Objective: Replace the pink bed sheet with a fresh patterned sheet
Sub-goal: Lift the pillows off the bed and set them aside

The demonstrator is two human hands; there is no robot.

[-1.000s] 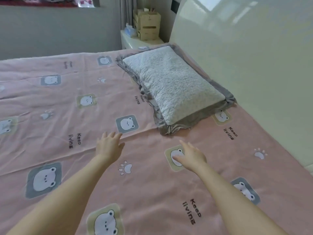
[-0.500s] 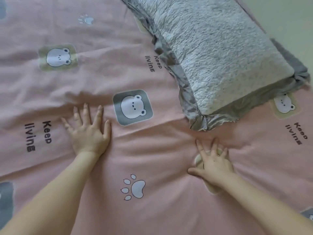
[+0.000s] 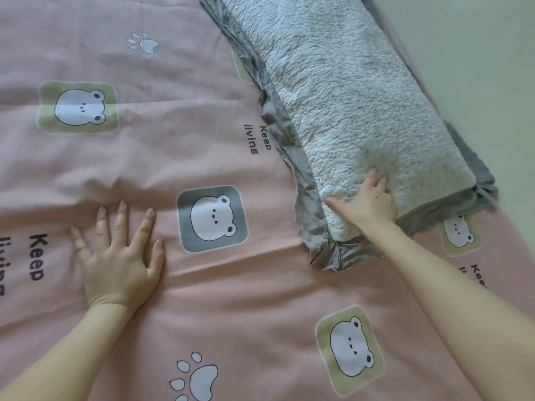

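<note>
Under the left hand (image 3: 118, 256), palm flat and fingers spread, lies the pink sheet (image 3: 202, 299). Right hand (image 3: 373, 202) sits on the near end of the pillow (image 3: 347, 96), fingers pressing in, thumb splayed, no closed grip. Sheet covers the bed around both hands. Step is probably pillow clearing. Next: grip, lift it off, strip the sheet.

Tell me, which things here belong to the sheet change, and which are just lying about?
Belong to the job: pink sheet; pillow, lying on it and in the way; left hand, flat on the sheet; right hand, pressing the pillow.
Just there: headboard beside the pillow.
</note>
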